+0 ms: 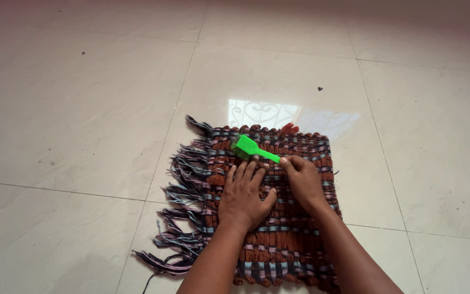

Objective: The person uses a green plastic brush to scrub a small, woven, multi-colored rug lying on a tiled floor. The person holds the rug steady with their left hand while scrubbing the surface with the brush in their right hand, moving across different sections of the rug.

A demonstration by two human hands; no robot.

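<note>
Pinched between the fingertips of the right hand point(303, 181) is the thin handle of a bright green brush point(252, 148); this grip is closed on the handle's near end, and the wide brush head points up and to the left, resting on the far part of a woven mat point(278, 247). Left hand point(243, 197): open, palm down, fingers spread and pressed flat on the middle of the mat, just beside the right hand and just below the brush head; it has hold of nothing. Both forearms enter from the bottom edge of the view and cross the near part of the mat.

Mat: rust-brown with pale blue and lilac cross-bands, lying flat on a floor point(82, 109) of large, glossy, cream tiles. Fringe point(183, 196): long loose strands in dark, blue and lilac tones, trailing off the mat's left side onto the tiles. Tufts of brown yarn line the far edge. Beyond that far edge a bright reflection point(262, 113) of a window grille shows on the tile. Small dark specks point(320, 88) lie scattered on the floor, well apart from the mat.
</note>
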